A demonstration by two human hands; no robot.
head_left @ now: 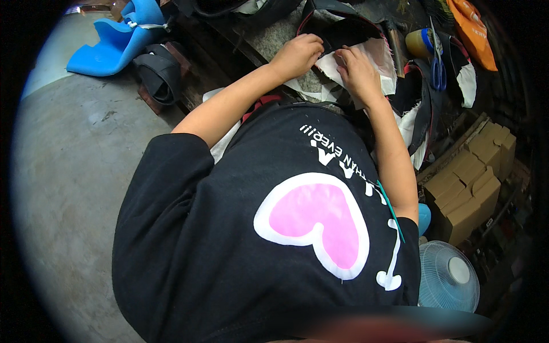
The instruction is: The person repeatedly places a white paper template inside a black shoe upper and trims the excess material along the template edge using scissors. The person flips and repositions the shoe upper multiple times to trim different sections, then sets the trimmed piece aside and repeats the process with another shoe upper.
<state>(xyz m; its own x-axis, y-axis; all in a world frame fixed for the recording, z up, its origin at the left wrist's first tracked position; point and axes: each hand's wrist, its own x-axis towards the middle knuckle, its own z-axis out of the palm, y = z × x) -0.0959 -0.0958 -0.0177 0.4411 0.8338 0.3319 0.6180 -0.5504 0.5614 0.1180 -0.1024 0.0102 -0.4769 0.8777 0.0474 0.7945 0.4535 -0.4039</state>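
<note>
Both hands are at a black fabric piece [343, 28] with red edging and a frayed white cloth lining [377, 60], near the top of the view. My left hand [297, 56] is closed, its fingertips pinched at the piece's near left edge. To its right, my right hand [359, 74] has its fingers bent and pressed together on the white cloth. The two hands are a short gap apart. What lies under the fingertips is hidden. A grey, worn work surface [280, 37] shows beneath the piece.
Right of the hands are blue-handled scissors [438, 74], a yellow and blue roll [419, 43], an orange bag [472, 31] and more black-and-white pieces [416, 108]. Cardboard boxes [466, 180] and a fan [449, 280] stand lower right. Blue foam [117, 48] and a coiled black strip [159, 74] lie left.
</note>
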